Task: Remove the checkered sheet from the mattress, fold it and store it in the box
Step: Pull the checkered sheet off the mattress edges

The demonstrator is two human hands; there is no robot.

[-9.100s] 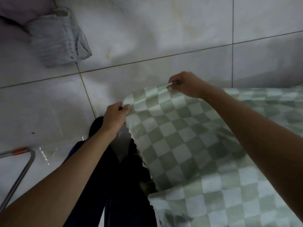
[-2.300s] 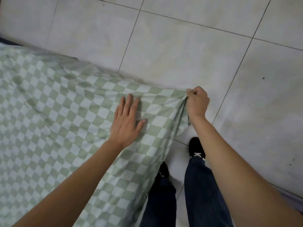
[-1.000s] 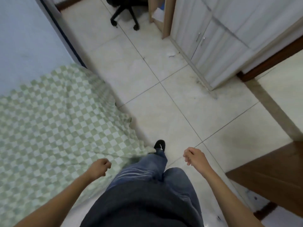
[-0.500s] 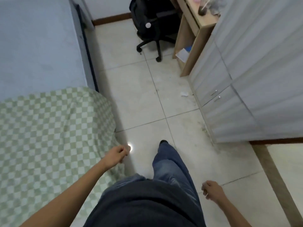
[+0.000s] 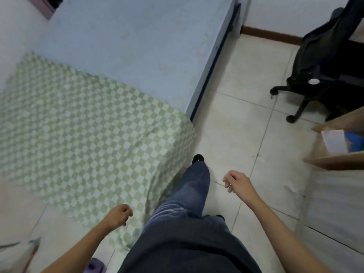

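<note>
The green-and-white checkered sheet [image 5: 84, 133] lies folded back over the near half of the pale blue mattress [image 5: 137, 42], its near edge hanging down to the floor. My left hand [image 5: 120, 214] hovers in front of that hanging edge, fingers loosely curled and holding nothing. Over the floor tiles, beside my forward leg, my right hand [image 5: 236, 182] hangs loosely curled and empty too. No box that I can identify is in view.
A black office chair [image 5: 325, 62] stands at the far right. A wooden desk shelf [image 5: 334, 148] with paper sits at the right edge, a grey cabinet [image 5: 332, 209] below it. A purple object [image 5: 94, 266] lies on the floor near my feet.
I let go of the sheet and walked along the bed's side. The view swung from the floor to the bare mattress. My right hand swung forward and my left back.
</note>
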